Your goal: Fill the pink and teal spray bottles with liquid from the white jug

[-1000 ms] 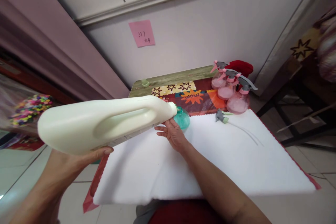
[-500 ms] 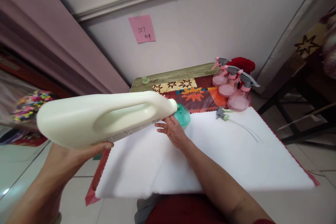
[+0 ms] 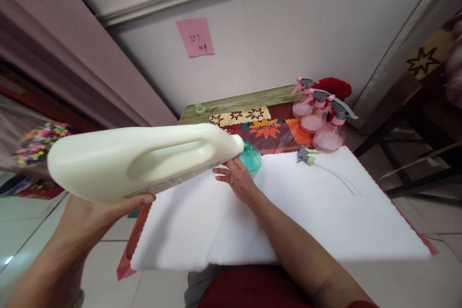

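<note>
A large pale cream jug (image 3: 104, 159) with a moulded handle lies tilted across the view, its mouth pointing right. My left hand (image 3: 119, 207) bears it from below near its base, thumb along the lower side. At the other end, my right hand (image 3: 238, 180) grips under the neck, with some fingers stretched out to the left. The jug's mouth rests at the opening of a round teal bottle (image 3: 251, 159) on the table. Any stream of liquid between them is hidden. To the right lies a grey and green spray head (image 3: 306, 156) with a long clear tube.
Several pink spray bottles (image 3: 327, 137) stand at the table's back right, beside a red object (image 3: 334, 87). A small green ring (image 3: 199, 108) sits on the back board. White padding (image 3: 325, 221) covers the table. A dark-legged stand (image 3: 407, 149) is on the right.
The base of the jug has shifted very slightly left and its upper side is a touch higher in view. Both hands keep their places.
</note>
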Demonstrator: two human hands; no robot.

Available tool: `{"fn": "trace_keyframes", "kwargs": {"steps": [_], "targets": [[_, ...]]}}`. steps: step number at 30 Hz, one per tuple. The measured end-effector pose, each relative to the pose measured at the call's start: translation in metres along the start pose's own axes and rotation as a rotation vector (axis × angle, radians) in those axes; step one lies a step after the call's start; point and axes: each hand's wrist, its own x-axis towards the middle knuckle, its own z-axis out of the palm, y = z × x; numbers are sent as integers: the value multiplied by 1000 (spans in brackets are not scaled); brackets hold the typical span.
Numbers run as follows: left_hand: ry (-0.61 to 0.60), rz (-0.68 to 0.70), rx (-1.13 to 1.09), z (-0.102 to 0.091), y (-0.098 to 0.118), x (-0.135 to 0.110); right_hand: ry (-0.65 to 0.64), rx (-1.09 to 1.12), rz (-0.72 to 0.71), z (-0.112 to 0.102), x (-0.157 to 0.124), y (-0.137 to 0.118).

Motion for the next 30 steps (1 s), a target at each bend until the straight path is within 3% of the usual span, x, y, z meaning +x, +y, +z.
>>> {"fn": "trace_keyframes", "kwargs": {"steps": [30], "targets": [[12,0,-51,-2,1,3,-6,34,-8,0,0,0]]}}
